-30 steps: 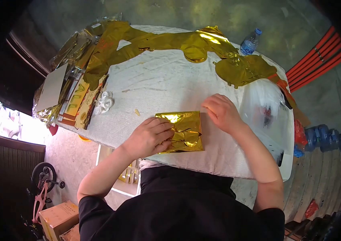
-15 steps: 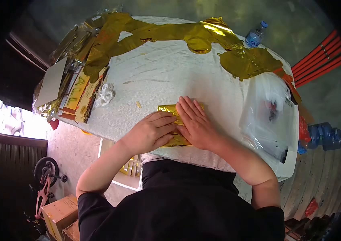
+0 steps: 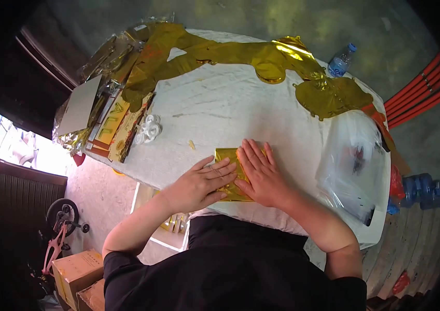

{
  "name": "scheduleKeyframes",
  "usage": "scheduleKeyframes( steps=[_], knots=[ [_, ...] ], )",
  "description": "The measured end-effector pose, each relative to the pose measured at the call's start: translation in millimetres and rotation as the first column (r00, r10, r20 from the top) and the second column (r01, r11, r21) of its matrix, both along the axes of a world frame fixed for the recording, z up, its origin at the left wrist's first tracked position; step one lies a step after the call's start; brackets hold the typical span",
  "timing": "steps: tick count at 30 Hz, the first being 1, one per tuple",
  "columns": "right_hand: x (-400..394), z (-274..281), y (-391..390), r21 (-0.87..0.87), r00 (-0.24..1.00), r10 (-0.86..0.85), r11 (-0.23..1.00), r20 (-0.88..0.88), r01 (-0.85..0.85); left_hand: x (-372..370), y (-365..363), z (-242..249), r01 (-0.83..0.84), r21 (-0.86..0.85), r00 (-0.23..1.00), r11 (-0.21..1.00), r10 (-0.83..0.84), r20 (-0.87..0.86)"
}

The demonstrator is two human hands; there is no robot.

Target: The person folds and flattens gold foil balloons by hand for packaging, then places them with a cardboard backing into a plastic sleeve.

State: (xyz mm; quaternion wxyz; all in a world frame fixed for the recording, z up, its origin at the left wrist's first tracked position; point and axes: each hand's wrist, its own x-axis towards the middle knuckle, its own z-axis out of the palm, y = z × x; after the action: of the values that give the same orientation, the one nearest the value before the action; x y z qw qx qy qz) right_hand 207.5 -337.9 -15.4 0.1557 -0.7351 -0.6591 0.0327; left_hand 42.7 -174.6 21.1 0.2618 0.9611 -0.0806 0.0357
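Observation:
A folded sheet of shiny gold foil [image 3: 224, 154] lies flat near the front edge of the white-covered table [image 3: 199, 111]. My left hand [image 3: 199, 185] rests on its left side, fingers stretched out and pointing right. Across its right side lies my right hand [image 3: 262, 173], flat with the fingers pointing away from me. Both palms press down on the foil, and neither hand grips it. Much of the foil is hidden under my fingers.
Flattened gold foil balloons [image 3: 230, 53] spread along the table's far side. Flat packets [image 3: 110, 124] and white ribbon rolls [image 3: 149, 128] sit at left. Clear plastic bags [image 3: 352, 160] lie at right, and a water bottle [image 3: 341, 61] stands at the back right.
My left hand's fingers have gone from curled to stretched out flat over the foil. My right hand stays flat on it. The whole view has shifted slightly.

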Motion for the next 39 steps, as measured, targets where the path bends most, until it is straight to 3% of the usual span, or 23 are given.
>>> scheduleKeyframes(
  steps=[3,5,6,8,10,12,15,18,25,27,34,39],
  knots=[
    [0,0,0,-0.009,1.000,-0.007,1.000,0.005,0.007,-5,11,1,0.034,-0.129,0.999,0.991,-0.032,0.019],
    [0,-2,-1,0.008,1.000,-0.003,1.000,-0.002,0.003,-7,22,1,-0.040,-0.418,0.999,0.908,0.050,0.012],
    [0,-3,-1,0.029,1.000,0.001,1.000,-0.005,-0.001,-9,24,4,-0.042,-0.416,0.999,0.908,0.052,0.011],
    [0,-2,0,0.029,1.000,0.001,1.000,-0.004,-0.001,-11,28,9,-0.347,-0.431,0.936,0.833,0.339,-0.097],
    [-1,-2,0,0.024,1.000,-0.005,1.000,-0.004,0.005,-6,33,4,-0.368,-0.396,0.923,0.841,0.383,-0.044],
    [0,-1,0,0.020,1.000,-0.003,1.000,0.006,0.003,3,38,-3,-0.296,-0.221,0.919,0.929,0.340,0.200],
    [0,-1,0,0.026,1.000,-0.002,1.000,0.013,0.001,18,39,-8,-0.239,-0.215,0.927,0.947,0.289,0.241],
    [0,3,0,0.021,1.000,-0.006,1.000,0.012,0.006,28,42,-7,-0.109,-0.129,0.957,0.986,0.140,0.253],
    [-1,1,-1,0.020,1.000,-0.010,1.000,0.022,0.010,32,48,1,-0.013,-0.108,0.980,0.994,0.034,0.195],
    [-1,3,1,0.026,1.000,-0.007,1.000,0.031,0.006,36,50,5,0.074,0.030,0.967,0.997,-0.079,0.243],
    [0,6,1,0.023,1.000,-0.012,1.000,0.017,0.011,41,51,3,0.077,0.031,0.971,0.997,-0.082,0.224],
    [-1,5,1,0.030,1.000,-0.011,0.999,0.010,0.011,42,52,3,0.042,-0.105,0.984,0.994,-0.023,0.176]
  ],
)
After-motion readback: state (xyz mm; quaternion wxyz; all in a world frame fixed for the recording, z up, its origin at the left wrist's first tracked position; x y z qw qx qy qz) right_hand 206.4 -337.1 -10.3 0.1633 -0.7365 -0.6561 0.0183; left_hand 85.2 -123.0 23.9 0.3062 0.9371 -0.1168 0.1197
